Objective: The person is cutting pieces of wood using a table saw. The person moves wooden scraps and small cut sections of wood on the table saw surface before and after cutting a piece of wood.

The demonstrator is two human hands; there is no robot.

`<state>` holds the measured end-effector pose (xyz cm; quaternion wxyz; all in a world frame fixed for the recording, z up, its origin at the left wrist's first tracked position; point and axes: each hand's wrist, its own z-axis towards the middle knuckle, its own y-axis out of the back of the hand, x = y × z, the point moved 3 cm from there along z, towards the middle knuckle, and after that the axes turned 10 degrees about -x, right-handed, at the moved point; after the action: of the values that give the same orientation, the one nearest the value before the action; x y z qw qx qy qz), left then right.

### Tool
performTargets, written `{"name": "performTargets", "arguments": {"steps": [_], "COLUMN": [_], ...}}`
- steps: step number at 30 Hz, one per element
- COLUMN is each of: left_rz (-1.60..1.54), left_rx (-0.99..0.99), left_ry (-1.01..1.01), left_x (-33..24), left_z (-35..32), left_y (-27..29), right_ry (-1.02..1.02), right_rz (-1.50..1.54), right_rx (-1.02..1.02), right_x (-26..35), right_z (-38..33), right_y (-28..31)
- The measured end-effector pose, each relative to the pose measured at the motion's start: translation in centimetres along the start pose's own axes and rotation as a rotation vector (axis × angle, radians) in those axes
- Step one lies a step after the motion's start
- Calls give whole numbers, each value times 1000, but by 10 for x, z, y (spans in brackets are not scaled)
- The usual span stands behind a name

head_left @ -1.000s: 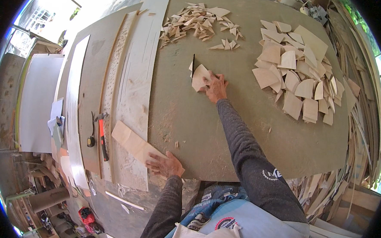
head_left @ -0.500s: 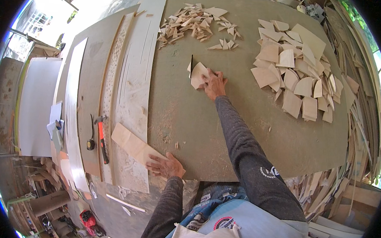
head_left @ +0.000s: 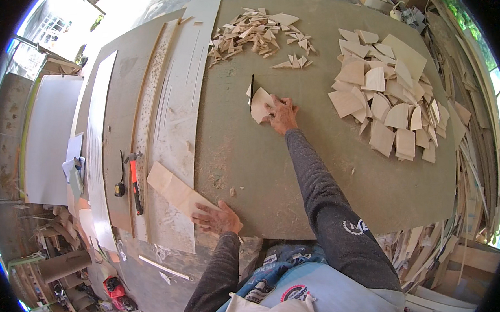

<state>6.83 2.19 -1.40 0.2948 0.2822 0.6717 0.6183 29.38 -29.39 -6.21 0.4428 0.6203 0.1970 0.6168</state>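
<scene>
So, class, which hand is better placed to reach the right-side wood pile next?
Probably the right hand: it's nearer the wood pile, touching a small wood piece. The left hand lies on a longer board, farther off.

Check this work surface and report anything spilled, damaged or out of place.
Loose wood chips lie scattered on the olive tabletop just beyond the left hand, like stray debris, unlike the heaped wood pieces. The long white panel to the left bears thin dark lines that could be cuts. Nothing else stands out.
</scene>
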Motion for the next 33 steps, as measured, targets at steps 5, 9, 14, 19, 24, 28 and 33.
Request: {"name": "performTargets", "arguments": {"steps": [5, 9, 14, 19, 24, 28, 33], "left_rz": [-8, 2, 10, 16, 5, 3, 13], "left_rx": [-16, -16, -17, -27, -14, -23, 2], "left_ry": [13, 13, 8, 5, 15, 22, 26], "left_x": [5, 2, 0, 4, 3, 3, 3], "left_z": [2, 1, 0, 1, 2, 2, 2], "left_y": [-5, -1, 1, -4, -3, -7, -4], "right_ry": [69, 93, 115, 110, 99, 71, 20], "right_rz": [-40, -74, -98, -131, -99, -76, -109], "right_rx": [40, 70, 72, 63, 57, 56, 20], "right_x": [14, 14, 9, 13, 17, 12, 17], "right_z": [-4, -7, -6, -7, -6, -4, -1], "right_y": [12, 18, 16, 16, 17, 12, 7]}}
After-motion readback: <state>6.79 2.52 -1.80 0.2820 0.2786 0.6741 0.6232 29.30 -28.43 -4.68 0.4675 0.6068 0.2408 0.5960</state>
